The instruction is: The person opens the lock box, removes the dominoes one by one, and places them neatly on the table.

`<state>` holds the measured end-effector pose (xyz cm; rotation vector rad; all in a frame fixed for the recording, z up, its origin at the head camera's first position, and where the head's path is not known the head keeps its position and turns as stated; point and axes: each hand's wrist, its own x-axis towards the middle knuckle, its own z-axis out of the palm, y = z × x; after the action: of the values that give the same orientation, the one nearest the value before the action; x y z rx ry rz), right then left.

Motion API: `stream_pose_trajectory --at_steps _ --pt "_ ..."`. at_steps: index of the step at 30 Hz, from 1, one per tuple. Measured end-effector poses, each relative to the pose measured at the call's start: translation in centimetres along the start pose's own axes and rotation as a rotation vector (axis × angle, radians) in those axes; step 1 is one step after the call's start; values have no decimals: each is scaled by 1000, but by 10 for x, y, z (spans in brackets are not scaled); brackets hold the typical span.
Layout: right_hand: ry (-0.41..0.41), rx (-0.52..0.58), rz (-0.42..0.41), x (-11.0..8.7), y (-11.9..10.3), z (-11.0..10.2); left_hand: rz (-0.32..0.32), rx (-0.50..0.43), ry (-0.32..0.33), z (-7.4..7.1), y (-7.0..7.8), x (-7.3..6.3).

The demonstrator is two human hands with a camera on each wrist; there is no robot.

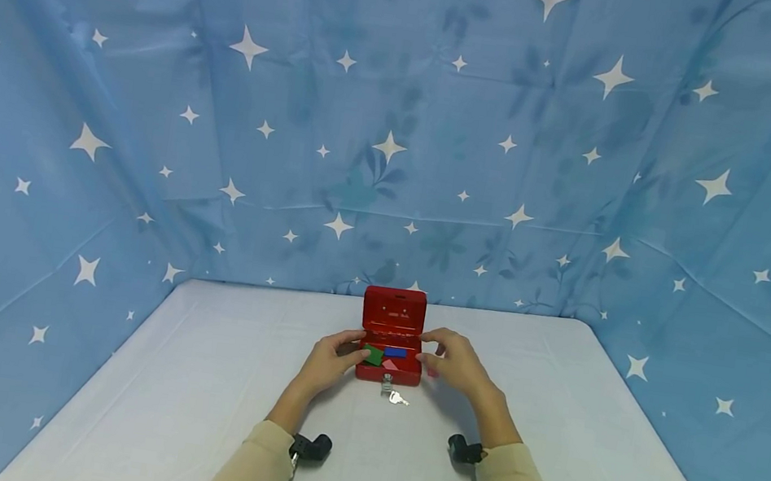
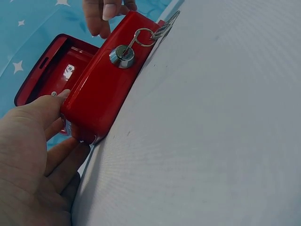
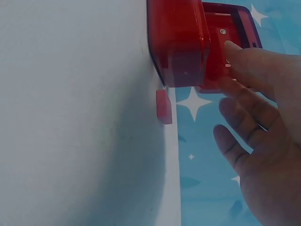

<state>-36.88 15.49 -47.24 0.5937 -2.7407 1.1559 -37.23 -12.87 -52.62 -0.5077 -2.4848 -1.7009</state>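
Sleeves [image 1: 245,471] in cream come nearest, with a small black camera [image 1: 321,447] at each wrist. Between the two hands, a red box [image 1: 406,378] sits on the white table [image 1: 382,478], its lid [image 1: 376,305] raised on the side away from the wrists. The left hand [image 1: 326,362] grips the box's left end, thumb at the rim and other fingers at the end wall. The right hand [image 1: 460,366] is spread loosely at the opposite end, holding nothing; whether its tips touch the rim I cannot tell. Inside the box, a green piece [image 1: 374,356] lies by the left thumb, a blue piece [image 1: 395,352] and a pink piece [image 1: 389,364] between the hands. A pink block [image 3: 163,107] lies below the right hand, just beside the box. Between the hands, keys [image 1: 398,398] hang at the front lock [image 2: 122,56]. Beyond both hands is a starry blue curtain [image 1: 409,71].
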Motion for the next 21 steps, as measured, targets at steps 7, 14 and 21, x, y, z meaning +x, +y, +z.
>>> stream_pose_trajectory --at_steps 7,14,21 --pt "-5 17 1 1 -6 4 -5 6 4 0 1 0" --pt "-14 49 2 1 -10 9 -6 11 6 0 1 0" --pt "-17 45 -19 1 -15 14 2 -9 4 1 2 -1"
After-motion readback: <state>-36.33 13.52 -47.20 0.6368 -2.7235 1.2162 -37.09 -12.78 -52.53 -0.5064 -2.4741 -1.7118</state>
